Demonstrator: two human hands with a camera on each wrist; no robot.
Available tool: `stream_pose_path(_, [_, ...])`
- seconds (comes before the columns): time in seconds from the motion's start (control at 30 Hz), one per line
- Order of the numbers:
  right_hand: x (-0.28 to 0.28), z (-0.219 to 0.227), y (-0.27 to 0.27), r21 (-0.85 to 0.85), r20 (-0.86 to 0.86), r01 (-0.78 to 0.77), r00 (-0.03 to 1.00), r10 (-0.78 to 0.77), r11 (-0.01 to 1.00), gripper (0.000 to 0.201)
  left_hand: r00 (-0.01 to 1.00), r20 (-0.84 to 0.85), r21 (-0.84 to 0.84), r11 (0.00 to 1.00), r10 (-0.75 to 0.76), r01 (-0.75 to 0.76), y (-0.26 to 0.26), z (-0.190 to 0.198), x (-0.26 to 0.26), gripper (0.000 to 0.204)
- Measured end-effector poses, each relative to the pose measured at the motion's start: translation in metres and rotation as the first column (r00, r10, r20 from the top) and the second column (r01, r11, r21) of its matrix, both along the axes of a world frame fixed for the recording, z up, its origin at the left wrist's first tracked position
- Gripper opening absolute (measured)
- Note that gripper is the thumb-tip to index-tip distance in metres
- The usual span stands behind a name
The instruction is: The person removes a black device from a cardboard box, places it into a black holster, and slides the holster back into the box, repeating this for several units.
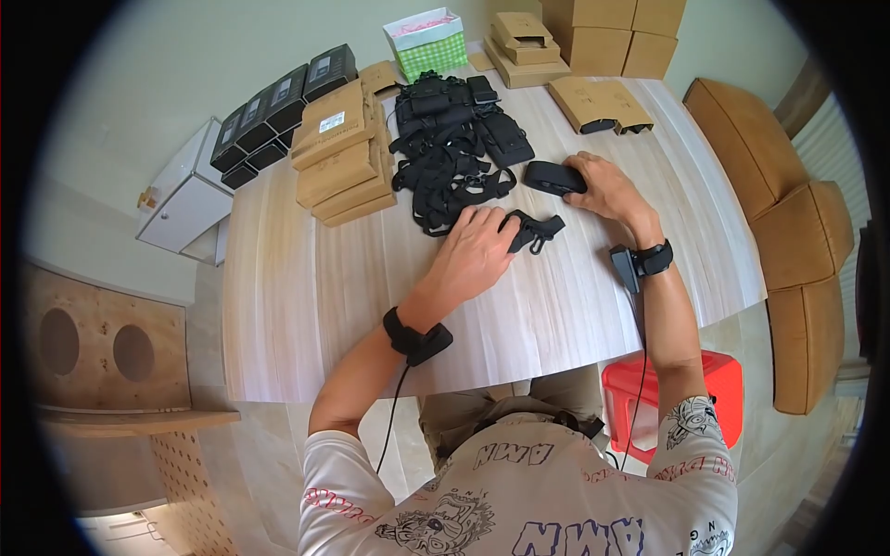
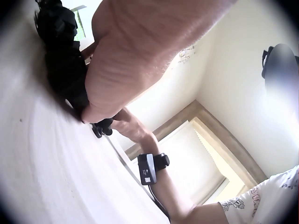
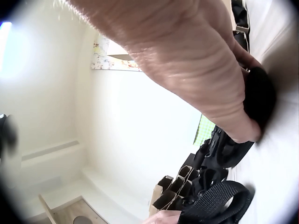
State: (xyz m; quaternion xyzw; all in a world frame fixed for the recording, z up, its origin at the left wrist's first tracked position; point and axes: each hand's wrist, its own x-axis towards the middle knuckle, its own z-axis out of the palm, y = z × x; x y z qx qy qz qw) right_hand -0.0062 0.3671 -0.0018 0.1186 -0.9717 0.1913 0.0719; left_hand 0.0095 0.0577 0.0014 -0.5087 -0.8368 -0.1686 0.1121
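Observation:
My right hand (image 1: 607, 188) grips one end of a black oblong case (image 1: 549, 177) at the table, thumb on the near side and fingers over the far side. In the right wrist view the thumb presses along the dark case (image 3: 259, 95). Lower and to the left, my left hand (image 1: 475, 255) holds a black webbing strap (image 1: 547, 225) with a small hook hanging from it. The strap loop (image 3: 224, 200) shows large in the right wrist view. Just beyond the left hand lies a heap of black straps and harnesses (image 1: 440, 181); its near edge is partly hidden by the fingers.
Stacked brown cardboard boxes (image 1: 341, 157) stand left of the heap, with black boxes (image 1: 278, 107) behind. A green checked bag (image 1: 431, 51) and more cartons (image 1: 593, 37) line the back. An opened flat carton (image 1: 601, 104) lies at the far right. A red bin (image 1: 718, 394) stands below the near edge.

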Motion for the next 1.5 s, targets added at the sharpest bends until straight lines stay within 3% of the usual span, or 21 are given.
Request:
stream_pose_path(0.2, [0.009,0.005,-0.022,0.007,-0.004,-0.007,1.0,0.007,1.0,0.063,0.997,0.021,-0.026,0.997,0.074,-0.074,-0.018,0.005,0.01,0.051])
stream_pose_path(0.3, [0.02,0.015,-0.037,-0.024,0.13,0.056,0.99,-0.053,0.998,0.087,0.991,0.043,-0.044,0.991,0.126,-0.125,-0.028,0.006,0.017,0.051])
stream_pose_path(0.43, [0.033,0.029,-0.054,-0.042,0.228,0.035,0.973,-0.024,0.999,0.102,0.979,0.056,-0.03,0.98,0.198,-0.197,-0.037,0.008,0.016,0.05])
stream_pose_path(0.53, [0.031,0.023,-0.057,-0.09,0.199,-0.039,0.978,0.056,0.995,0.098,0.967,0.042,-0.01,0.968,0.251,-0.251,-0.044,0.007,0.009,0.049])
stream_pose_path(0.97, [0.033,0.016,-0.076,-0.031,0.062,-0.018,0.998,0.02,0.999,0.098,0.956,0.009,0.09,0.952,0.292,-0.292,-0.042,-0.005,-0.011,0.05])
stream_pose_path(1.1, [0.033,0.019,-0.072,-0.026,0.032,-0.042,0.999,0.043,0.999,0.097,0.961,-0.013,0.265,0.927,0.277,-0.264,-0.045,0.006,-0.013,0.049])
stream_pose_path(1.17, [0.032,0.027,-0.063,-0.077,0.114,-0.036,0.993,0.044,0.996,0.095,0.96,-0.031,0.355,0.901,0.279,-0.25,-0.05,0.009,-0.014,0.047])
stream_pose_path(1.27, [0.028,0.026,-0.046,-0.115,0.058,0.013,0.998,-0.006,0.993,0.093,0.933,0.066,0.422,0.837,0.354,-0.348,-0.073,0.022,-0.017,0.036])
stream_pose_path(1.3, [0.025,0.026,-0.041,-0.111,0.04,0.029,0.999,-0.025,0.993,0.089,0.902,0.304,0.203,0.904,0.306,-0.375,-0.083,0.036,-0.013,0.033])
stream_pose_path(1.33, [0.022,0.022,-0.034,-0.11,0.038,0.029,0.999,-0.025,0.993,0.089,0.8,0.525,-0.02,0.944,0.291,-0.329,-0.091,0.043,-0.01,0.03])
stream_pose_path(1.37, [0.019,0.017,-0.027,-0.111,0.027,0.062,0.998,-0.059,0.992,0.085,0.801,0.524,-0.019,0.945,0.289,-0.328,-0.094,0.04,-0.01,0.03])
stream_pose_path(1.43, [0.016,0.018,-0.023,-0.11,0.016,0.103,0.995,-0.102,0.989,0.082,0.835,0.533,-0.008,0.987,0.139,-0.159,-0.098,0.026,-0.011,0.028])
stream_pose_path(1.5, [0.016,0.023,-0.018,-0.142,0.08,0.152,0.987,-0.142,0.978,0.075,0.882,0.444,0.033,0.98,0.16,-0.194,-0.088,0.011,-0.008,0.03])
